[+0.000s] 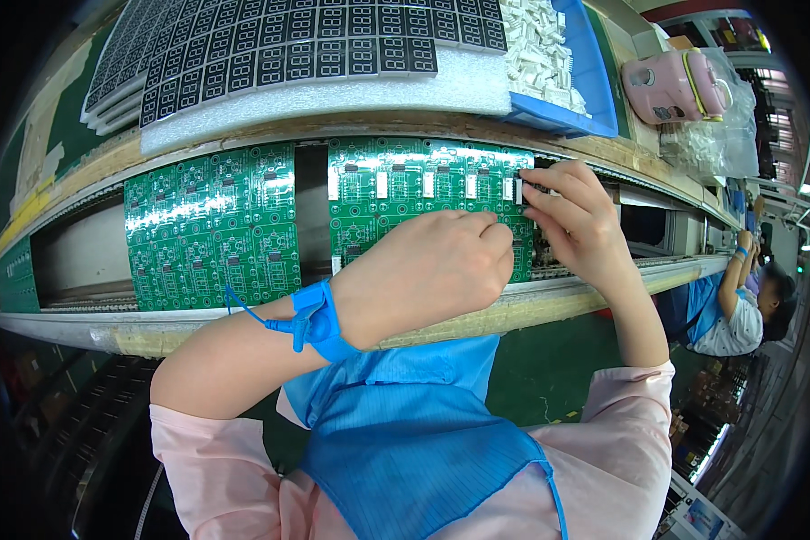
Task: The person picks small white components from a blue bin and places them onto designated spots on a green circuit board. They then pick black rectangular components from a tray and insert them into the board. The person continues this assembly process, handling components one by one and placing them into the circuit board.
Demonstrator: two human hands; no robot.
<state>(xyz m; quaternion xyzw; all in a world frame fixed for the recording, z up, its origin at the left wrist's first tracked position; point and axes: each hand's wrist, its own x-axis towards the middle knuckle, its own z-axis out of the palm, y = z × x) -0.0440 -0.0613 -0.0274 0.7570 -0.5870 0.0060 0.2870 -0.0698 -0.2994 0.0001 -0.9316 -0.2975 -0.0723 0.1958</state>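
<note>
Thumb and fingers of my right hand [576, 211] pinch a small black-and-white component [517, 191] at the far right corner of a green circuit board panel [369, 220]. Its exact kind is hard to make out. White connectors [427, 185] stand upright in a row along the panel's far side. My left hand [450, 261] is curled over the near part of this panel, its fingertips turned under and hidden, so whatever it holds does not show. A blue wrist strap [319, 319] with a cord circles my left wrist.
Another green panel [211, 229] lies left on the conveyor rails, past a gap. Beyond the rails, foam sheets [333, 103] carry rows of black digit displays [315, 58]. White connectors fill a blue bin [603, 99]. A pink container [670, 85] stands right; a co-worker [738, 306] sits farther off.
</note>
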